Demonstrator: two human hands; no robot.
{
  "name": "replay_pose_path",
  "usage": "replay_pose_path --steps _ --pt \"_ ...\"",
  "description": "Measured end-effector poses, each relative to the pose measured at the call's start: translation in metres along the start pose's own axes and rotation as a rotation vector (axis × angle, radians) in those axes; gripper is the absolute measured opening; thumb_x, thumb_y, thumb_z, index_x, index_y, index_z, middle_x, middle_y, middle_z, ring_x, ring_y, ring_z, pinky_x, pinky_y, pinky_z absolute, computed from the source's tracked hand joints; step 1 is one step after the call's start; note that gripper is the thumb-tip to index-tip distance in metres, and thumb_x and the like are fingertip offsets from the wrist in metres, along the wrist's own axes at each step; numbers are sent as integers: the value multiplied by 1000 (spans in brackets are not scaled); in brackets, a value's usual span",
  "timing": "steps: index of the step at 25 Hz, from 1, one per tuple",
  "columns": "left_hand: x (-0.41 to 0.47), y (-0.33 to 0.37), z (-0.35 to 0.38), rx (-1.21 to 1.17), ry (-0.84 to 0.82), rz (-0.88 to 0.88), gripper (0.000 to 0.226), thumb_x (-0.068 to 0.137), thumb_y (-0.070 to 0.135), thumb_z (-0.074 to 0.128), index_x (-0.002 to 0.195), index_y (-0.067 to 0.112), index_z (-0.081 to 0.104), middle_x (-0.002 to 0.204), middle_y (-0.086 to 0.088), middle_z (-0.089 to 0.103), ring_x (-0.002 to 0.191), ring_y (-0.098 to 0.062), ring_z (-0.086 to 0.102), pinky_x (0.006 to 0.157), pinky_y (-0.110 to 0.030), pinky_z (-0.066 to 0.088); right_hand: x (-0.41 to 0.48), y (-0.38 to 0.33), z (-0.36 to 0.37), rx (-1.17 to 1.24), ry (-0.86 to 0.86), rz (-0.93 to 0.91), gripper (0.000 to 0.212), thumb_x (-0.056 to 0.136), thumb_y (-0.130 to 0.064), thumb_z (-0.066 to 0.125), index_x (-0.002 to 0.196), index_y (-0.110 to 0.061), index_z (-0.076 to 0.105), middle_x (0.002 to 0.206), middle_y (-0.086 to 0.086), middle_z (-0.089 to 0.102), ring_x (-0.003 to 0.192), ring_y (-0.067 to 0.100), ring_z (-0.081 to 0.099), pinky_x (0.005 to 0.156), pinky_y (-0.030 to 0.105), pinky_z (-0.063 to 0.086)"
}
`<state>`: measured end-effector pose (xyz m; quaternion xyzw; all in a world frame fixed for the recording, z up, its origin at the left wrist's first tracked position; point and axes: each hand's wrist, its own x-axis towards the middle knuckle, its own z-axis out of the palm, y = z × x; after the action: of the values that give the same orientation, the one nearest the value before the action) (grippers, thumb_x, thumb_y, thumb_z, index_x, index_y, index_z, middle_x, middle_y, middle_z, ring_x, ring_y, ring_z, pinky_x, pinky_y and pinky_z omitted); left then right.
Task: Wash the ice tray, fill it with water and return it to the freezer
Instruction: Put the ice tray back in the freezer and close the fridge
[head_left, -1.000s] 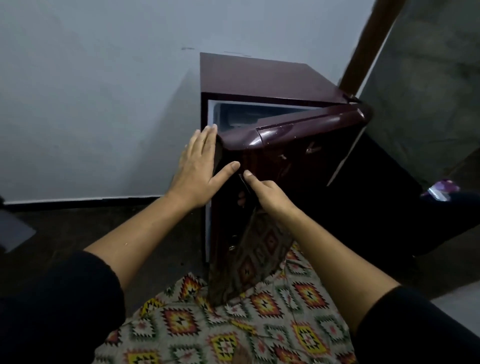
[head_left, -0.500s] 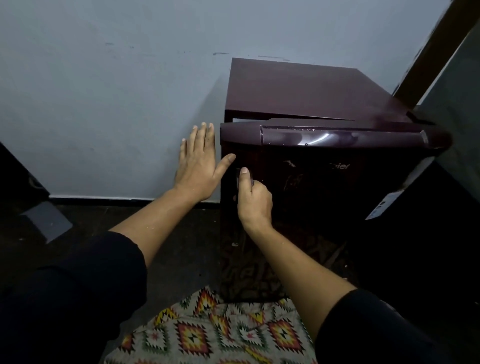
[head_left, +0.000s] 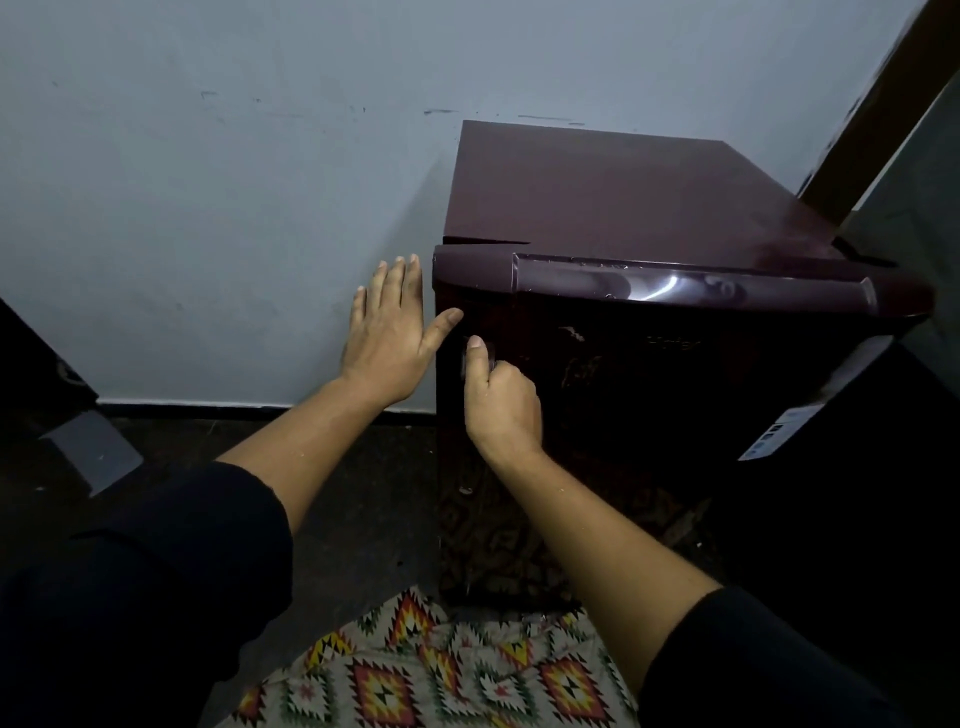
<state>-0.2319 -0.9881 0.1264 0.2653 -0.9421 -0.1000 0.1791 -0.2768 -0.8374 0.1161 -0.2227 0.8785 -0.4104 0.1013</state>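
Observation:
A small maroon fridge (head_left: 613, 208) stands against the pale wall, its glossy door (head_left: 675, 395) shut flush with the cabinet. My left hand (head_left: 389, 332) lies flat and open against the fridge's left side, thumb touching the door's edge. My right hand (head_left: 498, 395) is curled on the door's left edge, thumb pointing up, fingers hooked on the recessed handle. The ice tray is not in view.
A dark floor (head_left: 332, 478) runs along the wall's black skirting. A patterned cloth (head_left: 441, 670) covers my lap at the bottom. A grey flat object (head_left: 93, 452) lies at the left. A brown door frame (head_left: 878, 109) rises at the upper right.
The fridge door swung from wide open to shut. My right hand went with it on the handle; my left hand stayed flat beside the cabinet.

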Motion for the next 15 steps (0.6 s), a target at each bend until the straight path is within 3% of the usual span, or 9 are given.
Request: replay_pose_path --steps 1,3,5,7,11,15 --pt "-3 2 -3 -18 23 7 99 95 76 8 166 8 6 175 -13 10 162 -28 3 131 -51 8 2 -1 -14 -176 -17 -61 68 106 -64 26 94 -15 70 88 2 71 83 24 69 73 38 54" --pt "-7 8 -13 -35 133 83 91 102 71 14 166 6 11 174 -13 15 161 -28 8 130 -49 11 5 -5 -47 -443 126 -324 54 106 -60 35 94 -18 67 90 4 69 84 28 66 69 36 45" --pt "-1 22 -25 -51 244 188 81 106 61 22 165 5 20 172 -13 22 161 -29 14 130 -48 14 14 -12 -76 -476 383 -619 44 106 -51 44 86 -17 62 84 3 65 78 27 59 68 37 40" --pt "17 41 -35 -33 291 236 71 109 52 25 163 5 27 170 -13 28 159 -28 19 130 -48 15 42 -21 -95 -520 507 -758 40 105 -45 45 87 -14 63 87 5 65 83 28 57 75 43 43" --pt "58 67 -44 99 160 183 67 107 47 20 153 6 47 160 -12 47 152 -27 36 128 -48 19 94 -32 -107 -718 351 -598 58 103 -46 20 98 -12 66 103 9 71 96 32 64 89 46 45" --pt "64 69 -40 88 162 179 65 103 38 20 137 6 65 145 -12 63 139 -28 54 122 -46 32 106 -28 -104 -771 316 -572 60 100 -41 17 82 -13 66 89 7 72 87 29 67 85 43 46"
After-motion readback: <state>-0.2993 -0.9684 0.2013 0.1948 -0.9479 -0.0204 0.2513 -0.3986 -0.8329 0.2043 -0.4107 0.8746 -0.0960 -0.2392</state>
